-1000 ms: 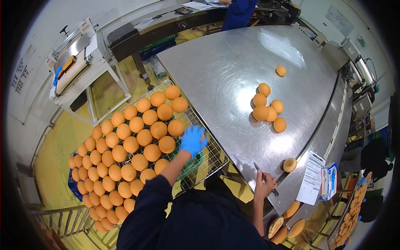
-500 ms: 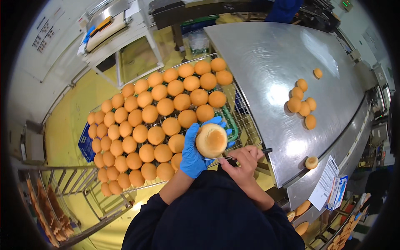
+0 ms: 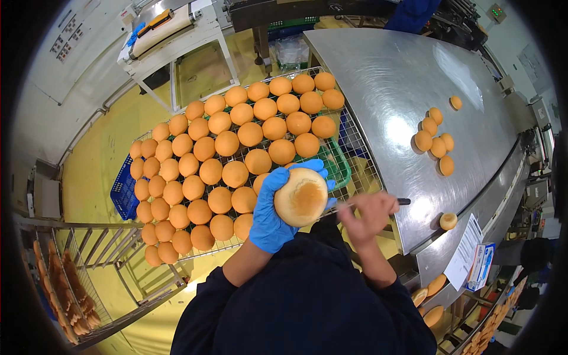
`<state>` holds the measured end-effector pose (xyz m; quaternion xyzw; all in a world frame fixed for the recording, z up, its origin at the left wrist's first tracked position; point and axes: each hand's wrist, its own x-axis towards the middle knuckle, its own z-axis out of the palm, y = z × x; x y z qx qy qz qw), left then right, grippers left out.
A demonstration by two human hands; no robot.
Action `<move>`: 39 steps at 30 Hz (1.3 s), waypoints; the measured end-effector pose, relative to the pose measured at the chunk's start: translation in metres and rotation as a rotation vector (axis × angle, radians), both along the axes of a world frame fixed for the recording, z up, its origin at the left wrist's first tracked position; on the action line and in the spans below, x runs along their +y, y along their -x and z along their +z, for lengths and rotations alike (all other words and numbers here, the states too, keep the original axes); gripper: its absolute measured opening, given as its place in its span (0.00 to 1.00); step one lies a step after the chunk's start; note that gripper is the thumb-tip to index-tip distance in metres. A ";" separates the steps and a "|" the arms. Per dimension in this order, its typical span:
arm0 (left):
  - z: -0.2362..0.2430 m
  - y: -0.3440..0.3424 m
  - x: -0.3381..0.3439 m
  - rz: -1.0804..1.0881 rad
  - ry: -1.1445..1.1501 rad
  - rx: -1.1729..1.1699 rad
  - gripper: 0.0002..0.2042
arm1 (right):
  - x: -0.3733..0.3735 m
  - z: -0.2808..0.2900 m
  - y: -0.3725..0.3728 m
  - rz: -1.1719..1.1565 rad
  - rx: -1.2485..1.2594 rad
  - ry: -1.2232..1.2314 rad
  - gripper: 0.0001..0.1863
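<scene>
My left hand (image 3: 274, 207), in a blue glove, cups a round bun (image 3: 301, 197) in front of my chest. The bun's pale underside faces up, with a browned patch in its middle. Just right of the bun is my bare right hand (image 3: 371, 216), smeared by motion but closed round a thin knife (image 3: 404, 202). The knife's black handle end sticks out to the right; its narrow blade is blurred and lies toward the bun, apart from it. Beyond my left hand, rows of golden buns (image 3: 226, 144) sit on a wire rack (image 3: 362, 155).
A steel table (image 3: 378, 77) on the right bears several loose buns (image 3: 438, 147) and one pale bun (image 3: 448, 221). Paper sheets (image 3: 464, 251) and a glove box (image 3: 480, 266) lie near its front. Blue (image 3: 124, 192) and green (image 3: 338, 165) crates show around the rack. A metal trolley (image 3: 118, 248) stands left.
My right hand has drawn the knife away from the bun to the right. The bun stays in my left hand. The view has shifted slightly.
</scene>
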<state>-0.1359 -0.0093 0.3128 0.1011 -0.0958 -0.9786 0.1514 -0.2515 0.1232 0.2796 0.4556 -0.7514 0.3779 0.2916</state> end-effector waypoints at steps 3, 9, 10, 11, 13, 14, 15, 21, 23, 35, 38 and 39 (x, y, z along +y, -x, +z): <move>-0.003 -0.001 0.000 0.006 0.039 -0.006 0.27 | 0.001 0.013 -0.007 0.105 0.130 -0.075 0.13; 0.001 0.003 0.014 0.141 0.328 0.005 0.28 | -0.002 0.017 -0.026 0.067 -0.040 0.015 0.12; 0.004 0.003 0.015 0.137 0.374 -0.010 0.30 | -0.001 0.021 -0.033 0.138 -0.015 -0.005 0.12; 0.006 0.003 0.015 0.132 0.420 -0.026 0.31 | -0.004 0.013 -0.024 0.107 -0.046 -0.004 0.12; 0.002 0.003 0.016 0.177 0.524 -0.050 0.31 | -0.015 -0.001 -0.001 -0.058 -0.211 0.079 0.13; -0.001 0.004 0.016 0.199 0.578 -0.062 0.31 | -0.018 -0.003 0.006 -0.141 -0.293 0.124 0.14; -0.003 0.004 0.015 0.230 0.581 -0.053 0.31 | -0.015 0.002 -0.003 -0.099 -0.279 0.123 0.13; -0.023 0.008 0.013 0.454 0.928 -0.040 0.29 | -0.021 0.009 -0.016 -0.035 -0.374 0.136 0.12; -0.025 0.008 0.010 0.501 1.033 -0.075 0.29 | -0.016 0.010 -0.021 -0.019 -0.447 0.146 0.12; -0.091 0.071 0.027 0.102 0.008 -0.250 0.25 | 0.043 -0.075 0.042 -0.497 -0.697 0.053 0.13; -0.136 0.118 0.046 -0.099 -0.144 -0.285 0.27 | 0.093 -0.089 0.057 -0.587 -0.677 0.115 0.13; -0.118 0.133 0.051 -0.259 -0.051 -0.284 0.27 | 0.108 -0.092 0.062 -0.634 -0.704 0.114 0.14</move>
